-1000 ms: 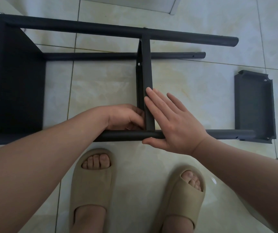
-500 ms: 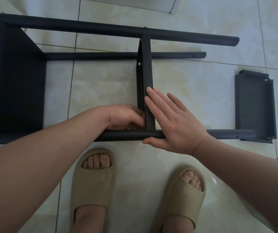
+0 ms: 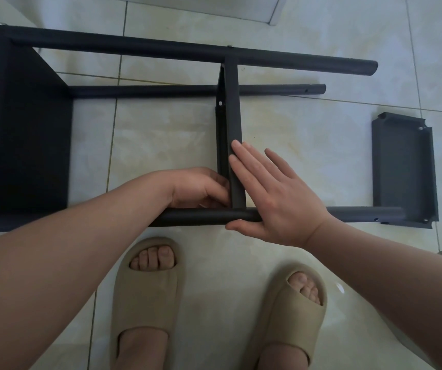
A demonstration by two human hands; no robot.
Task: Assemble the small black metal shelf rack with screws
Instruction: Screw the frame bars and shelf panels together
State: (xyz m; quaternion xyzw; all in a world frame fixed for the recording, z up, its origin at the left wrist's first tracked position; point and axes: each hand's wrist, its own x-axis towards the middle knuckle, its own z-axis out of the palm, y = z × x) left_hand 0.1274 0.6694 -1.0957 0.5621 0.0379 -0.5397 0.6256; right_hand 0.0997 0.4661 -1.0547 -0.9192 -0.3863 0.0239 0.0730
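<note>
— Entry one, the rack?
— Black rack [image 3: 161, 50], on its side on the floor tiles [image 3: 161, 134]. Landmark: the near pole [image 3: 201, 216], long axis left to right. The middle shelf [image 3: 232, 124] stands on edge. It meets that pole at a right angle and runs straight away from it.
— Entry two, the hands?
— Left hand [image 3: 201, 188]: tucked into the corner on the shelf's left side, just beyond the near pole, fingers curled at the joint. What they pinch, if anything, is hidden; I cannot tell. Right hand [image 3: 276, 201]: flat and spread, fingers [image 3: 237, 148] straight against the shelf's right face, thumb along the pole's near side. It grips nothing, only braces.
— Which hand is nearer the joint?
— Both touch it, one from each side. I judge the left to be the working hand, since the joint lies right at its fingertips. A screw there would have to go in across the pole, square to its length.
— Loose stock?
— One spare shelf [image 3: 404, 169], flat on the tiles at the near pole's right end. It is touching the pole or just beside it, and well apart from either hand.
— Screws?
— None loose that I can make out.
</note>
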